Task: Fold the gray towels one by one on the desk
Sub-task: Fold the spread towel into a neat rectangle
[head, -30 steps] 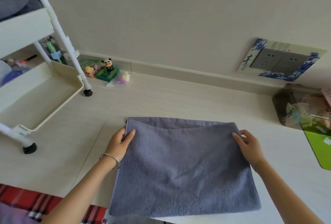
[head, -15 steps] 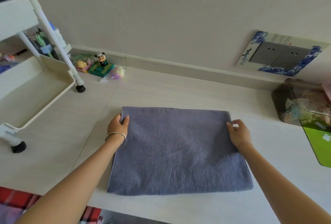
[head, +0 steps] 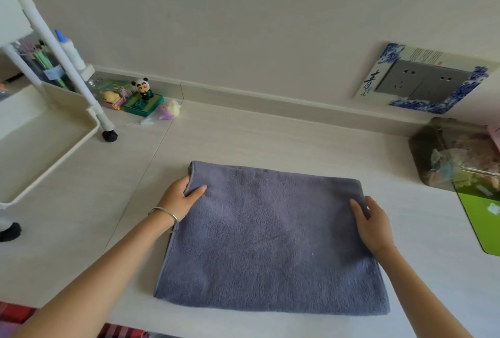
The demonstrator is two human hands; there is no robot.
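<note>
Both hands have slid back from the far corners, and the gray towel's [head: 270, 243] upper layer now lies flush over the lower one. On the tabletop [head: 270, 143] the towel is a flat folded rectangle, right of the white cart [head: 54, 132] and nearer the person, its long axis running away from the cart. The left hand [head: 180, 197] holds the cart-side short edge, thumb on top, fingers tucked under. The right hand [head: 374, 225] sits on the opposite edge, thumb on the cloth; its fingers seem to wrap the hem, though they are mostly hidden. Each grip has one end, so the next fold probably carries one short edge across to the other.
</note>
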